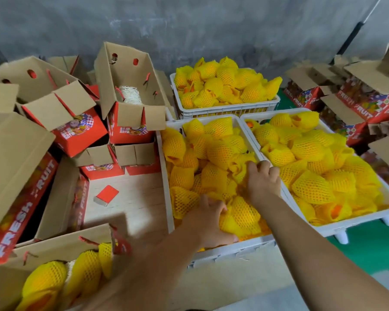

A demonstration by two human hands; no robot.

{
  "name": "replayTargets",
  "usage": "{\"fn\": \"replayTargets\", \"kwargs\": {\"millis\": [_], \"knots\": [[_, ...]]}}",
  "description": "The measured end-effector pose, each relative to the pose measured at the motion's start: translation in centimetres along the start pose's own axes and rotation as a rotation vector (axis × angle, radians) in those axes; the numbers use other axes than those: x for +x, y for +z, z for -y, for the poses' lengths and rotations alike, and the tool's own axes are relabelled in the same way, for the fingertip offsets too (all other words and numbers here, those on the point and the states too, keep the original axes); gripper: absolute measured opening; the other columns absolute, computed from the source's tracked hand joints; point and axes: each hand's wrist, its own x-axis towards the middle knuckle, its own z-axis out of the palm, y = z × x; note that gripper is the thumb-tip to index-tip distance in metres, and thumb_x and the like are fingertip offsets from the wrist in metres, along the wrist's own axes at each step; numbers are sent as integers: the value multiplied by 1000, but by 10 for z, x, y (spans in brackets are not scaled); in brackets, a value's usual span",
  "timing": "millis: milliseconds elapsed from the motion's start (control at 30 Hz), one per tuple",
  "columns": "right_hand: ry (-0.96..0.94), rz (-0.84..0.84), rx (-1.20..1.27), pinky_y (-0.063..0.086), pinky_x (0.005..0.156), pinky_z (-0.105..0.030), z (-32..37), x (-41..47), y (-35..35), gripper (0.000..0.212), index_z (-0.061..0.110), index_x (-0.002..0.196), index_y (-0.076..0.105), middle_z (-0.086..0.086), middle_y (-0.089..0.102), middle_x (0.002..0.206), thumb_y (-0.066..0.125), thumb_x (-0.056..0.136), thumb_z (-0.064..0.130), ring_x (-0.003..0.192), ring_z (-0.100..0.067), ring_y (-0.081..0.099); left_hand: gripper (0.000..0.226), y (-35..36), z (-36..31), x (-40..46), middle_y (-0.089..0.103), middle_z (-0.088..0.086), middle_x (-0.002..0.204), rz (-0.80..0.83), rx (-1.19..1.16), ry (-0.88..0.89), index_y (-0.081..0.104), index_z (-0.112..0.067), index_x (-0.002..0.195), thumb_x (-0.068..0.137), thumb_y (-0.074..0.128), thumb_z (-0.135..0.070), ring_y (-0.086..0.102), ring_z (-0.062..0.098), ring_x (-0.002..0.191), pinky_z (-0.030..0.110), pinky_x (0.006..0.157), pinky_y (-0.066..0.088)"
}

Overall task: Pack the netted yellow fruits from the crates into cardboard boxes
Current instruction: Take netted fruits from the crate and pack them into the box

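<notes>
Both hands reach into the white plastic crate (166, 176): left hand (208, 217) clasps a yellow foam-netted fruit (240, 217) to lift; right hand (263, 179) digs, fingers curled on netting.

both bare forearms reach forward and down from the lower edge. the left hand (208, 221) has its fingers curled, gripping. the right hand (263, 179) lies farther ahead, knuckles up, fingers bent downward.

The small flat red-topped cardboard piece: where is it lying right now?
In the head view, the small red-topped cardboard piece lies left of centre on the pale wooden surface, just left of the near white plastic crate.
</notes>
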Motion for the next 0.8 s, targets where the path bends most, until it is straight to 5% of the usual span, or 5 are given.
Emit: {"fn": "replayTargets", "kwargs": {"millis": [200, 400, 600, 667, 800], "knots": [[-31, -68, 116, 32, 108, -51, -8, -3, 4, 83, 34, 150, 32, -7, 46, 142, 76, 81, 51, 130, -38, 35, 70, 3, -12, -8, 29, 3, 138, -60, -43, -86, 40, -31, 132, 77, 81, -48, 58, 29, 110, 36, 92, 51], [-83, -336, 487, 44, 92, -56, 5, -31, -10, 81, 30, 147, 48, -13, 56, 120, 82, 76, 52, 112, -42, 54, 67, -27, -5, -12, 60, -8, 127, -196, -945, -290, 46, -37, 141, 84, 81, -44, 61, 17, 110, 33, 81, 54], [-232, -176, 1051, 41, 84, -25, 52, -60, -39, 65, 26, 139, 52, 2, 52, 118, 76, 81, 43, 106, -14, 54, 19, -55, 13, -15, 78, -12, 85, -291, -1512, -299, 67, -36, 107, 97, 62, -52, 76, 10, 76, 32, 62, 59], [-218, -117, 1129, 44, 88, -28, 67, -69, -43, 62, 28, 138, 52, 2, 53, 121, 78, 83, 39, 110, -14, 55, 24, -57, 25, -24, 79, -9, 86, -338, -1578, -294, 66, -32, 112, 99, 60, -51, 77, 11, 72, 32, 55, 59], [-200, 69, 1302, 59, 87, -39, 99, -87, -51, 48, 34, 126, 57, 6, 70, 112, 80, 83, 38, 102, -12, 68, 40, -67, 61, -53, 78, 10, 109, -424, -1672, -223, 65, -23, 129, 101, 54, -49, 77, 26, 92, 41, 71, 63]]}}
